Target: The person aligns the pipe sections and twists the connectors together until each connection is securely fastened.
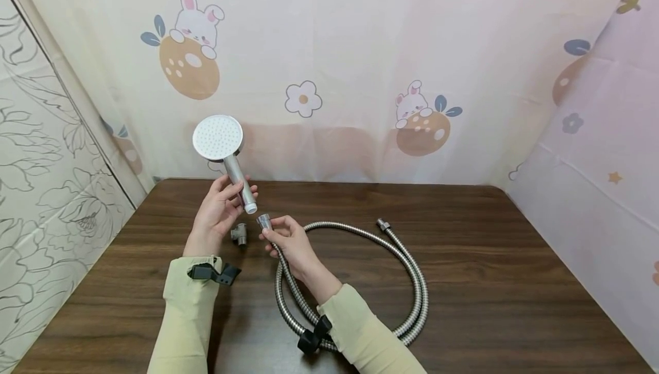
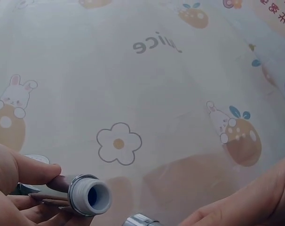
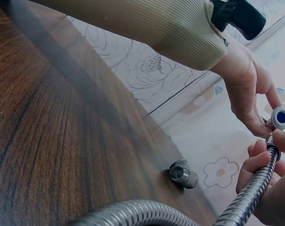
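Note:
My left hand [image 1: 218, 209] grips the silver handle of a shower head [image 1: 218, 138], its round white spray face tilted up toward me. The handle's white threaded end [image 2: 96, 197] points down and right, bare of any fitting. Between thumb and fingers my right hand [image 1: 290, 243] pinches a metal shower hose [image 1: 293, 288] just below its chrome end nut [image 1: 264, 221]. That nut is a short gap below the handle's threaded end. From the right hand the hose drops to the table and lies there in loose loops.
On the wooden table [image 1: 489, 265], a small metal tee-shaped connector [image 1: 239, 234] stands just right of the left wrist. The hose's other end fitting [image 1: 383, 225] lies toward the back right. A printed curtain [image 1: 340, 48] hangs behind the table's far edge.

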The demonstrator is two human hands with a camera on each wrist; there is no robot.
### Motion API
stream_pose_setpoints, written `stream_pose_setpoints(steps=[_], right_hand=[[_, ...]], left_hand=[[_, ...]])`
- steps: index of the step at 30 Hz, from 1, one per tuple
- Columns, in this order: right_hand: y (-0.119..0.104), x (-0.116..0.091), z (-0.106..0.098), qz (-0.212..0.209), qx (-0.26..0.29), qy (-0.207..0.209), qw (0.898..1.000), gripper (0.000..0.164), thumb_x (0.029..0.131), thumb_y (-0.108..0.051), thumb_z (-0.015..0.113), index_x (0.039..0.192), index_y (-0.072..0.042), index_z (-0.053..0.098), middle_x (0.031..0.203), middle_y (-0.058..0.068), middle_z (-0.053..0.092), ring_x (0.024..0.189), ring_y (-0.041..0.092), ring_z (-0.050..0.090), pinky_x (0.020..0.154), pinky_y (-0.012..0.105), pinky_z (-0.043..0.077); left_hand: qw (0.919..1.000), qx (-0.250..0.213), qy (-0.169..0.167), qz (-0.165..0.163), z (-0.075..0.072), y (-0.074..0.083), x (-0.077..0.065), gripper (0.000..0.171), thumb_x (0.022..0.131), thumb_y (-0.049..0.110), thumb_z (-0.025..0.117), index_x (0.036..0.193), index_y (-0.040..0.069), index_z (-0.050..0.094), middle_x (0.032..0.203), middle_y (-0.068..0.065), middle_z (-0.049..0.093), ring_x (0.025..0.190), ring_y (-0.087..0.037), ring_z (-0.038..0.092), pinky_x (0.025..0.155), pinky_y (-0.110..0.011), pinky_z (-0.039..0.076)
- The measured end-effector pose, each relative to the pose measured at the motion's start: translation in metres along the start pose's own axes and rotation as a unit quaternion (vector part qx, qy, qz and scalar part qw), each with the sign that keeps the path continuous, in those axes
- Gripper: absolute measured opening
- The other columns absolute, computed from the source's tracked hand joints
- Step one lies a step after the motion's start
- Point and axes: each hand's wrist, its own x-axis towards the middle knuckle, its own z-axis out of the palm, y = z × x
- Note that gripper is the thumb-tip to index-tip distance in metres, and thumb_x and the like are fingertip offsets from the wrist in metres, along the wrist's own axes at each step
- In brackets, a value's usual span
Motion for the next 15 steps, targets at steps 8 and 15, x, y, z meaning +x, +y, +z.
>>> stream_pose_setpoints(steps=[8, 15], right_hand=[[-0.0022, 0.0003, 0.0018, -0.005, 0.011, 0.001, 1.000, 0.024, 0.086, -0.006, 0.060, 0.108, 0.001, 0.050, 0.082, 0.010, 0.065, 0.055, 0.009, 0.050, 0.048, 0.017, 0.041], [-0.0042, -0.0011, 0.0015, -0.010, 0.013, -0.001, 1.000, 0.025, 0.086, -0.006, 0.061, 0.108, 0.001, 0.051, 0.082, 0.009, 0.065, 0.055, 0.009, 0.048, 0.047, 0.016, 0.038]], left_hand=[[0.9999, -0.012, 0.003, 0.002, 0.0021, -0.0021, 0.0008, 0.059, 0.092, 0.000, 0.047, 0.139, 0.016, 0.016, 0.105, -0.004, 0.058, 0.085, -0.020, 0.065, 0.079, -0.031, 0.053], [0.9999, -0.008, -0.003, 0.009, 0.0037, -0.0044, 0.0010, 0.059, 0.092, -0.001, 0.046, 0.138, 0.019, 0.015, 0.119, -0.008, 0.046, 0.085, -0.020, 0.065, 0.082, -0.032, 0.052]])
